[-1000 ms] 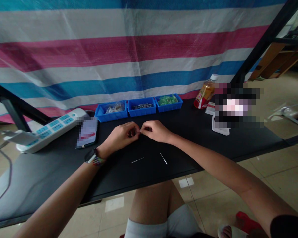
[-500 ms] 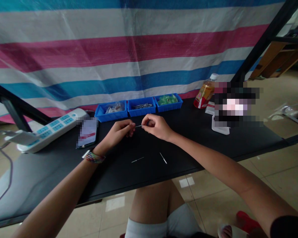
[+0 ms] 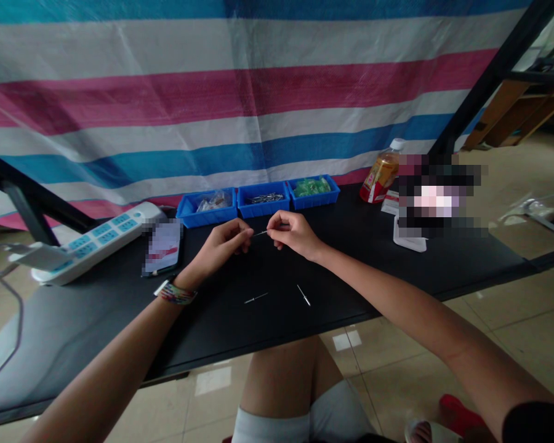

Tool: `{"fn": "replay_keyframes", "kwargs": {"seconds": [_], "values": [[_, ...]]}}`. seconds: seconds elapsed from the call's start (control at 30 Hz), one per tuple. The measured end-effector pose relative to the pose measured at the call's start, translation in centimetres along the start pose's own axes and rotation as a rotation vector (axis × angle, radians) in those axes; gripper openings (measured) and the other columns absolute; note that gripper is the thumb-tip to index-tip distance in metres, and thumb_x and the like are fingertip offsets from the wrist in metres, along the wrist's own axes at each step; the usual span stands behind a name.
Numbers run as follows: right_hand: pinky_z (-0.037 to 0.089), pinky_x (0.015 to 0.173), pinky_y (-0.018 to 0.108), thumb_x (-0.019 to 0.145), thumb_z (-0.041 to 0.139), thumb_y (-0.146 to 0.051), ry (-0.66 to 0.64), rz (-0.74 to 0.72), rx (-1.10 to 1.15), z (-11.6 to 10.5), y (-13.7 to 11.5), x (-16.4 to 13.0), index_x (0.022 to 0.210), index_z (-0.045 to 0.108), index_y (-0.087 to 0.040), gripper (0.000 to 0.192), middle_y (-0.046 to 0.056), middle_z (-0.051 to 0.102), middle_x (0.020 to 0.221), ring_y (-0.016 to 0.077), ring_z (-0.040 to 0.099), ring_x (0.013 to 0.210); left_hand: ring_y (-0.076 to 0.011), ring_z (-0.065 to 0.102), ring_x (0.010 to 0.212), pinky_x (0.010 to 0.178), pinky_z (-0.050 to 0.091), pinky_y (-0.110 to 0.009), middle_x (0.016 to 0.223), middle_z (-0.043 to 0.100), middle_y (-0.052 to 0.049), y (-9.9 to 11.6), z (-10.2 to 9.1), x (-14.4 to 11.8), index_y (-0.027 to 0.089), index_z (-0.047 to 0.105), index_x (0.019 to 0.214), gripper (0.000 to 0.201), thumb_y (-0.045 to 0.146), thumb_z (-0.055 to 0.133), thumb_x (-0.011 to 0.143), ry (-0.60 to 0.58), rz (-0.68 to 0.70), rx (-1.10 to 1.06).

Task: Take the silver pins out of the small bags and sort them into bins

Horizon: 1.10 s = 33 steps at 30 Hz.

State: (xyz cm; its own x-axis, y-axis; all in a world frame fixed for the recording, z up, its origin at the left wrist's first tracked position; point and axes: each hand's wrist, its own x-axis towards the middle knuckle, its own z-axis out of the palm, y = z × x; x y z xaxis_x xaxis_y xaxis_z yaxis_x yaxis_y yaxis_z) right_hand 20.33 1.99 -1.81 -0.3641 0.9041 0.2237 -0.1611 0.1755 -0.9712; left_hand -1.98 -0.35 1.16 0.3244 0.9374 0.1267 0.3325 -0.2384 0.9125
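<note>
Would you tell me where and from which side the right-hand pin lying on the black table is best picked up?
Pinch the right-hand pin at its middle, from straight above, fingertips either side of its slanted shaft. It lies flat, apart from the other pin, so probably only a top-down pinch gets under it.

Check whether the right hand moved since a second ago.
Yes. The right hand rose slightly toward the middle blue bin, parting from the left hand.

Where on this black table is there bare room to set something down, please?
The table is bare at its right end, between the white stand and the edge, and along the near left, below the power strip. The back row of blue bins and bottle is crowded. The left hand, right hand and two pins fill the middle.
</note>
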Motion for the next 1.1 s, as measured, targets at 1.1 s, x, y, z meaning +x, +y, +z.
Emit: {"fn": "replay_keyframes", "kwargs": {"seconds": [1.1], "values": [[0.052, 0.05, 0.023, 0.09, 0.073, -0.037, 0.3, -0.183, -0.27, -2.4, -0.8, 2.5, 0.113, 0.073, -0.02, 0.029, 0.008, 0.075, 0.115, 0.0104, 0.066, 0.062, -0.0126, 0.062, 0.062, 0.055, 0.048, -0.023, 0.077, 0.062, 0.002, -0.1, 0.0, 0.1, 0.019, 0.062, 0.102, 0.036, 0.042, 0.082, 0.084, 0.062, 0.005, -0.141]]}}
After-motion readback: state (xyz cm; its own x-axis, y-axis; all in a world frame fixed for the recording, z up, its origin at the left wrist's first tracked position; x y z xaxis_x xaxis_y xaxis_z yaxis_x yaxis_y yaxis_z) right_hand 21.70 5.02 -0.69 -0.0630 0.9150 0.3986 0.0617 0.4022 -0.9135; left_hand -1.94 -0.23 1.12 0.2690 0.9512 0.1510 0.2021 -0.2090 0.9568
